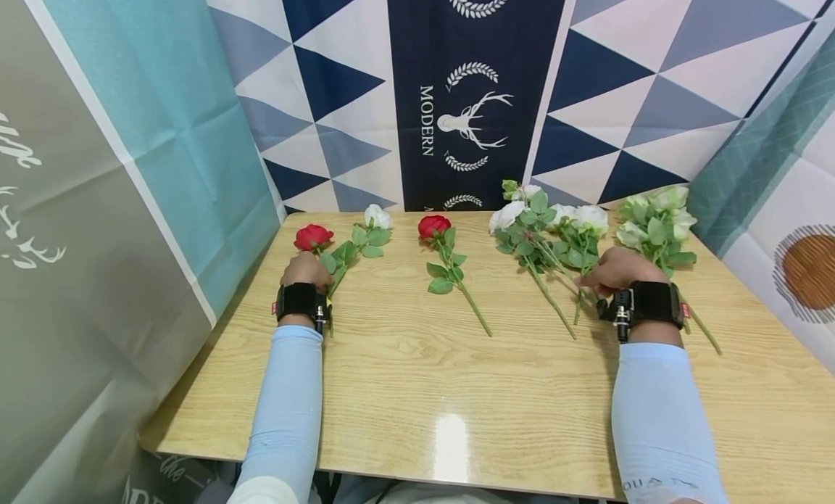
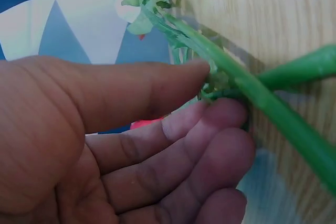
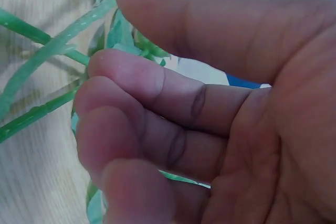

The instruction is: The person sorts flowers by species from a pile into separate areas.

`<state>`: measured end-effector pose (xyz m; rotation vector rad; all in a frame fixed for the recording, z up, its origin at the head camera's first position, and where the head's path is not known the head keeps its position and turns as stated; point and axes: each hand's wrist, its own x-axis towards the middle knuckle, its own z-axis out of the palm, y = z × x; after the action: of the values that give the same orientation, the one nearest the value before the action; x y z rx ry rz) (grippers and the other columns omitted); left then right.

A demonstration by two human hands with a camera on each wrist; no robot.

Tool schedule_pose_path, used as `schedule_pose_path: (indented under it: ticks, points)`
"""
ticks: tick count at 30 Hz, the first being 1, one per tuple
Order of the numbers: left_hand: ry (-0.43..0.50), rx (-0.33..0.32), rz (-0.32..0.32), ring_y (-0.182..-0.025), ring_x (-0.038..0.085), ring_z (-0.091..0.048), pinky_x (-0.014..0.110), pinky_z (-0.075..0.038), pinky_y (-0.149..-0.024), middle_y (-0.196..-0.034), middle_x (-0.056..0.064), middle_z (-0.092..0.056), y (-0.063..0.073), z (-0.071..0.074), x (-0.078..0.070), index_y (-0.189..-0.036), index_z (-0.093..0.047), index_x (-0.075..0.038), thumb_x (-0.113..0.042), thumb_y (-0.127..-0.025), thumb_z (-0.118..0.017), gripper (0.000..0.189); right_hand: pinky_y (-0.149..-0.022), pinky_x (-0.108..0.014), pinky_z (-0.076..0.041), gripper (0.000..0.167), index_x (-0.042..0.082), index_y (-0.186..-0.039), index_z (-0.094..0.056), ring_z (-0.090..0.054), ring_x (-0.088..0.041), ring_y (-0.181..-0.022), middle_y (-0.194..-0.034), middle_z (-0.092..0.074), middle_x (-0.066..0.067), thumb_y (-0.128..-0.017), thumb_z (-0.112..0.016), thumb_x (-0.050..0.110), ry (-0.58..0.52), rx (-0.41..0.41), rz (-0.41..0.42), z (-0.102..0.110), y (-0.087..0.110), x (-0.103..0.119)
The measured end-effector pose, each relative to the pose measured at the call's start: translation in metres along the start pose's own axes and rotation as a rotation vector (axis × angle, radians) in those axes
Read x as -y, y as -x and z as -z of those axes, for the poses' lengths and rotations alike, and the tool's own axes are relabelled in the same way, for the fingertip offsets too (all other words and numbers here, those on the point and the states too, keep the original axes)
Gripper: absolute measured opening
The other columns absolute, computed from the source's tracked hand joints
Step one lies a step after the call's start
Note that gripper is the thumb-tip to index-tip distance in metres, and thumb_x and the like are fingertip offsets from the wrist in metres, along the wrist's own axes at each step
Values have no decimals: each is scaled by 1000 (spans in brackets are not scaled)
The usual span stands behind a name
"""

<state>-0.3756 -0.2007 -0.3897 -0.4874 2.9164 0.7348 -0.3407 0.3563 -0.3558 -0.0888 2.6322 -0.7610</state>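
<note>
In the head view my left hand (image 1: pixel 306 270) is at the table's left, over the stem of a red rose (image 1: pixel 313 236). A white rose (image 1: pixel 377 217) lies beside it, their stems crossing. In the left wrist view the thumb and fingertips of my left hand (image 2: pixel 131 135) close around a thin stem, apparently the red rose's; a thicker stem (image 2: pixel 268 103) crosses close by. At right, my right hand (image 1: pixel 616 269) is over the stems of white roses (image 1: pixel 590 220). In the right wrist view a gap separates its thumb and loosely bent fingers, near several stems (image 3: pixel 58 43).
Another red rose (image 1: pixel 434 227) lies mid-table, stem toward the front right. More white roses (image 1: pixel 512 215) lie left of my right hand, and a pale cream bunch (image 1: pixel 655 225) beyond it. Patterned cloth (image 1: pixel 470 127) stands behind the wooden table (image 1: pixel 450 388) and at both sides.
</note>
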Motion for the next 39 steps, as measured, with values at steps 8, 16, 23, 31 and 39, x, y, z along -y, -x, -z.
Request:
schedule_pose_path:
  ticks: [8,16,23,31,39]
  points:
    - [3,-28,-5,-107,44,-62,55,-54,-87,-123,29,-62,-3,3,-2,-119,-65,7,-13,-89,-63,36,-60,-35,-41,48,10,-63,-60,-40,-14,-50,-54,-48,2,-100,-66,40,21,-55,35,4,7,3]
    - [70,-47,-65,-74,31,-62,35,-50,-60,-89,20,-66,4,7,-2,-87,-67,5,-6,-88,-58,14,-64,-36,-44,59,13,-60,-54,-40,-15,-47,-52,-42,4,-101,-58,55,59,-120,65,10,13,3]
    - [109,85,-89,-46,15,-56,27,-45,-47,-52,3,-58,3,7,-3,-71,-66,2,-1,-85,-66,14,-61,-35,-44,62,12,-65,-57,-40,-14,-48,-53,-45,3,-100,-55,62,27,-136,76,12,23,7]
    - [225,-102,-158,-61,22,-61,32,-50,-59,-61,4,-59,4,6,-3,-69,-57,-7,0,-90,-67,24,-59,-36,-40,62,11,-69,-57,-39,-15,-50,-55,-43,3,-100,-52,64,-3,-141,77,14,25,10]
    - [312,-219,-238,-94,36,-60,49,-52,-87,-101,18,-65,9,12,-7,-104,-66,0,-4,-89,-75,18,-60,-36,-41,63,11,-69,-56,-40,-15,-50,-55,-43,3,-100,-50,66,-6,-147,70,17,27,11]
